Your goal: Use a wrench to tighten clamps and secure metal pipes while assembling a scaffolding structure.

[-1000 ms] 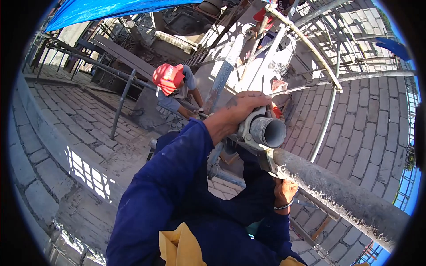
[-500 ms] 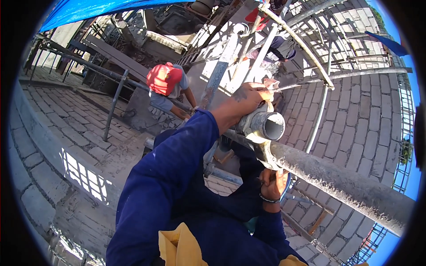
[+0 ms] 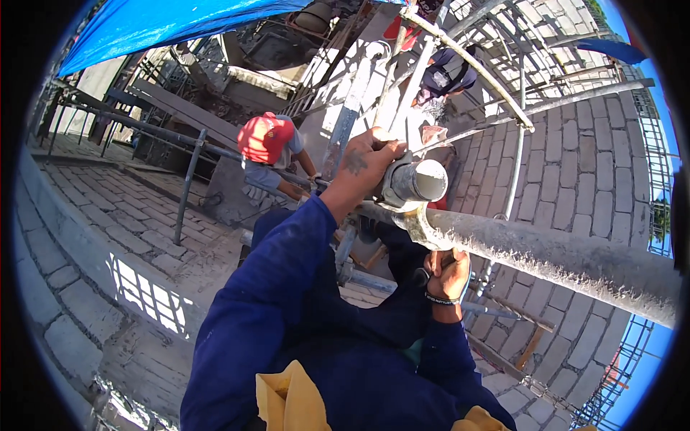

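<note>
A thick grey scaffold pipe runs from the centre out to the right, crossing a shorter pipe whose open end faces me. A metal scaffold coupler sits where the two pipes meet. My left hand is closed on the coupler's upper flap, thumb and fingers pinched at the far side of the short pipe. Below the thick pipe is my right hand, with a dark band at the wrist. Its fingers are curled together close under the coupler; what they hold is hidden.
A person in a red cap crouches at left, and another person bends at the upper right. Slanting poles cross ahead. A blue tarp hangs at upper left. Block walls stand around; an upright post rises at left.
My left hand has moved left and down a little, onto the coupler's flap, which now lies closer over the short pipe. The right hand has risen slightly. The view has shifted a little.
</note>
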The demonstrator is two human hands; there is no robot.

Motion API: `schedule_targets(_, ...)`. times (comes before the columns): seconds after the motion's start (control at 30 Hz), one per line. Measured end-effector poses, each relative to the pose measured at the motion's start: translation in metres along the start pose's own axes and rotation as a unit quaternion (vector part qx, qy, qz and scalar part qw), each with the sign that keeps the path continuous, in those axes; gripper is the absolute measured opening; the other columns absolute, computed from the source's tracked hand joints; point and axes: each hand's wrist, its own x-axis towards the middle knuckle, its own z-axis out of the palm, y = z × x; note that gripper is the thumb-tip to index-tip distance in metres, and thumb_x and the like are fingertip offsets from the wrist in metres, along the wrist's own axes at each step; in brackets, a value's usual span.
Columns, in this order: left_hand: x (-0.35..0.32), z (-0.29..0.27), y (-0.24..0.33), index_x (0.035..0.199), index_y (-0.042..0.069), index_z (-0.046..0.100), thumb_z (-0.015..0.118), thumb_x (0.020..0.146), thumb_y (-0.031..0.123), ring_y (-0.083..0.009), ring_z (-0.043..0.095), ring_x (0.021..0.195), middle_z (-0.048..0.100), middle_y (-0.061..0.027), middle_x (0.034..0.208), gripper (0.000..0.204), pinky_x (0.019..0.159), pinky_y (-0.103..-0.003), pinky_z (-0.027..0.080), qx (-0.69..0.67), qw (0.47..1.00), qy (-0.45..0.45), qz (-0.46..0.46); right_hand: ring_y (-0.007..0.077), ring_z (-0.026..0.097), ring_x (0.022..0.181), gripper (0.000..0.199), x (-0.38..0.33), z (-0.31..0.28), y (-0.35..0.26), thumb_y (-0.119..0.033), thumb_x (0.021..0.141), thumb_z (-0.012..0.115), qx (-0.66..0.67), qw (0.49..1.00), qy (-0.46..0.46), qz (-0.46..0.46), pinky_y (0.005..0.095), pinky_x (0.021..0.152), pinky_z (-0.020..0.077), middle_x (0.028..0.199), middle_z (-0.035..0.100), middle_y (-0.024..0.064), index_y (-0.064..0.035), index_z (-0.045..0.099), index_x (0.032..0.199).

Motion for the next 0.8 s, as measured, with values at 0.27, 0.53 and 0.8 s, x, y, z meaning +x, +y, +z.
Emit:
schedule_targets(0.27,-0.005,0.003,0.029,0.078,-0.001,0.060,0.059,0.082,0.023,-0.0024,0.046,0.058,0.056,0.0017,0.065,0.024,0.051,-0.019,0.036,0.245,0.969,0.016,0.010,0.0103,0.031,0.034,0.027,0.005,0.004,0.008,-0.025,0.084,0.048,0.030,0.999,0.017,-0.037,0.0248,0.036,0.0293,0.064,0.050,0.0046,-0.0059,0.043,0.102)
schedule_targets(0.53,-0.002,-0.005,0.006,0.078,-0.004,0.062,0.055,0.082,0.023,-0.0084,0.050,0.059,0.058,-0.0030,0.064,0.027,0.054,-0.023,0.039,0.167,0.983,0.039,0.065,0.0068,0.032,0.037,0.021,0.004,0.020,0.014,-0.017,0.089,0.041,0.024,0.993,0.093,-0.063,0.0217,0.036,0.0289,0.061,0.047,0.0003,-0.0051,0.046,0.106)
schedule_targets(0.8,-0.006,0.002,0.001,0.097,0.005,0.057,0.045,0.086,0.019,-0.0152,0.061,0.079,0.061,-0.0064,0.089,0.021,0.069,-0.030,0.050,-0.012,0.999,0.040,-0.011,0.0141,0.045,0.066,0.026,0.030,0.026,0.041,-0.022,0.091,0.042,-0.106,0.957,0.216,-0.159,0.0291,0.061,0.0384,0.073,0.053,0.0055,0.0023,0.051,0.094)
